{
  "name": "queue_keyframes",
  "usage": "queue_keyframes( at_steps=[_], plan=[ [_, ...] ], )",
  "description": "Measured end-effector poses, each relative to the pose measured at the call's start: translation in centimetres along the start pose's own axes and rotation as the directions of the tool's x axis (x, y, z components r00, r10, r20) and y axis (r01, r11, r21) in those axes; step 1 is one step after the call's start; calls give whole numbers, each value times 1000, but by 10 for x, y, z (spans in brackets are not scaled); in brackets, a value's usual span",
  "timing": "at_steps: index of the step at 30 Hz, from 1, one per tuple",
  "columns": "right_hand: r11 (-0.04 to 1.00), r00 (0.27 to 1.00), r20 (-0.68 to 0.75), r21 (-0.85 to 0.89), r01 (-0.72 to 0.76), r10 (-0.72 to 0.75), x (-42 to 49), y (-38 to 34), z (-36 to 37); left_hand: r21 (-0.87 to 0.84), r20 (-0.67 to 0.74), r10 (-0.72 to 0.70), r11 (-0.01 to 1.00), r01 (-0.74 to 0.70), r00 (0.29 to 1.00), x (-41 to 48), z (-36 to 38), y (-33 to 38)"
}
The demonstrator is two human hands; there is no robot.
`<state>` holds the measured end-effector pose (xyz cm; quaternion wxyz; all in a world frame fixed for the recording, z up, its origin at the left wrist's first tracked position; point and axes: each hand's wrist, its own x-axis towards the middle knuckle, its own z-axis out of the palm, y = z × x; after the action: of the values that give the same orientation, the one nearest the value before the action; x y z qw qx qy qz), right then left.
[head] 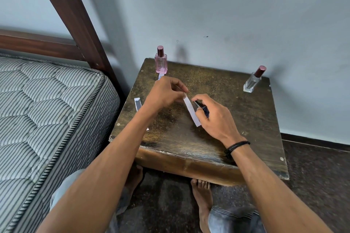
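Observation:
My left hand [166, 91] pinches the top end of a white paper strip [191, 111] that hangs slanted above the worn wooden table [246, 119]. Right beside the strip, my right hand [214, 117] grips a small dark bottle [202, 107], its top pointing at the strip. A pink perfume bottle [161, 61] with a maroon cap stands at the table's far left corner. A clear perfume bottle [253, 79] with a maroon cap stands at the far right.
Another paper strip [137, 103] lies near the table's left edge, and a further strip [160, 76] peeks out by the pink bottle. A striped mattress [47, 109] on a dark wooden bed frame [75, 17] borders the left. The wall stands right behind the table.

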<state>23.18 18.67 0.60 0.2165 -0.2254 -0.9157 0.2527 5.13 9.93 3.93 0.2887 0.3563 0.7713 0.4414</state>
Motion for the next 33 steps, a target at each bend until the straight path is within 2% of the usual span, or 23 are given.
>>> queue_keyframes(
  at_steps=[6, 14, 33],
  plan=[
    [999, 999, -14, 30, -43, 43, 2, 5, -8, -58, -16, 0, 998, 0, 1000, 1, -5, -1],
    [1000, 998, 63, -20, 24, -23, -2, 5, -9, -51, -26, 4, 999, -5, 1000, 1, -6, -1],
    [998, 994, 97, -42, 52, -48, -2, 5, -8, -21, -41, 13, 1000, -14, 999, 1, -7, -1]
  ],
)
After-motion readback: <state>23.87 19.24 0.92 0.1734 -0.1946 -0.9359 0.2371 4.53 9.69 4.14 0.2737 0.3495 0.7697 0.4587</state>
